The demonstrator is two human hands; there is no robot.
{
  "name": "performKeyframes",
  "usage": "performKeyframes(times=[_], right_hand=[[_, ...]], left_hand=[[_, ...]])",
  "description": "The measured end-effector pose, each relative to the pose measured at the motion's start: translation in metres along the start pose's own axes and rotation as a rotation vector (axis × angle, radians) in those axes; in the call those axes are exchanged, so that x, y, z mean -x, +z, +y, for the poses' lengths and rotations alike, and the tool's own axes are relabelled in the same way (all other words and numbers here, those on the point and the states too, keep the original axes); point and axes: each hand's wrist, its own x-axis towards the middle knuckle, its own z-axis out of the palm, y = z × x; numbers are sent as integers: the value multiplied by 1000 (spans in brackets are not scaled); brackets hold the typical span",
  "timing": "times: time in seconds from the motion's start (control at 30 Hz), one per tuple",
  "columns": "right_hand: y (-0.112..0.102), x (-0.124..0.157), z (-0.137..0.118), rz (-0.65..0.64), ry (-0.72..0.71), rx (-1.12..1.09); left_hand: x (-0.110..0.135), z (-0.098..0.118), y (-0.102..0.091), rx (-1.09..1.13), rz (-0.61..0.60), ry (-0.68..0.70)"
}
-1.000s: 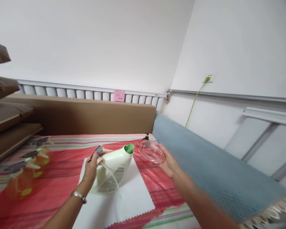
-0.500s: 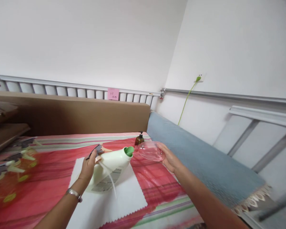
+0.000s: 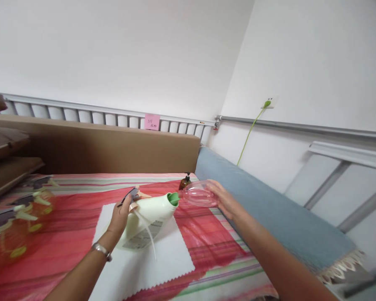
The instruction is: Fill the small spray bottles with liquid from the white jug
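Note:
My left hand [image 3: 120, 215] grips a pale cream jug [image 3: 147, 219] by its rear, together with a dark spray head [image 3: 130, 196] whose thin white tube hangs down. The jug is tipped over, its green spout [image 3: 174, 198] pointing right. My right hand [image 3: 224, 200] holds a clear pinkish bottle [image 3: 199, 195] on its side, its neck meeting the green spout. Both are held above a white cloth [image 3: 166, 255] lying on the red striped table cover [image 3: 65, 221].
Several amber spray bottles [image 3: 21, 221] stand blurred at the left. A small brown pump bottle [image 3: 184, 182] sits behind the clear bottle. A brown cardboard panel [image 3: 97, 146] backs the table, stacked cardboard at far left. A blue-grey cover [image 3: 269, 217] runs along the right wall.
The jug has tipped further toward the clear bottle, and the bottle's neck has come up against the green spout. The view swung left then slightly back.

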Motion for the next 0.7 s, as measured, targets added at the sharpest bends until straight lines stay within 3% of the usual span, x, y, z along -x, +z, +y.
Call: performKeyframes(times=[0.7], right_hand=[[27, -1, -62, -4, -113, 518]], left_hand=[[-1, -5, -5, -36, 4, 25]])
